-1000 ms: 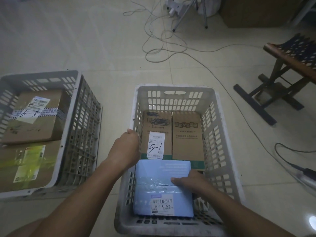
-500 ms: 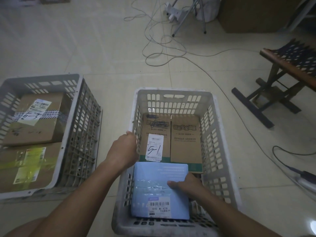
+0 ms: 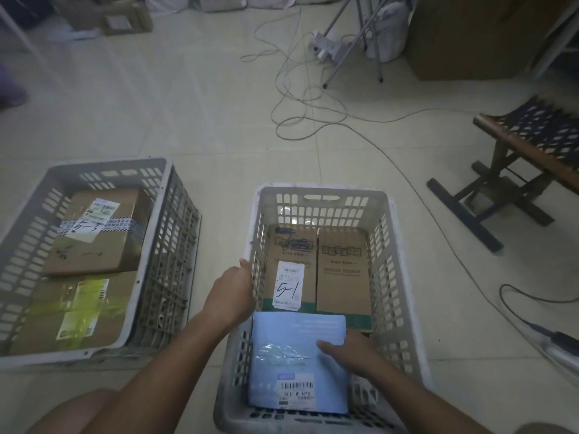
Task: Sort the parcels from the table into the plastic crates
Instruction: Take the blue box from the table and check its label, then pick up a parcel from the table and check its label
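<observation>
Our right hand point(image 3: 349, 350) lies flat, fingers straight, on blue parcel point(image 3: 297, 361) at near end of centre crate point(image 3: 394, 277), w/ brown boxes point(image 3: 316, 267) beyond; left hand point(image 3: 230, 297) grips crate's left rim

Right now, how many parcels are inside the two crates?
5. Left crate: two brown boxes. Right crate: two tall boxes, plus blue parcel. Others may lie underneath.

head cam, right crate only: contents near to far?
Inside the right crate: blue parcel under the right hand → the cardboard box labelled 5-1 and the plain cardboard box, side by side → bare crate floor.
</observation>
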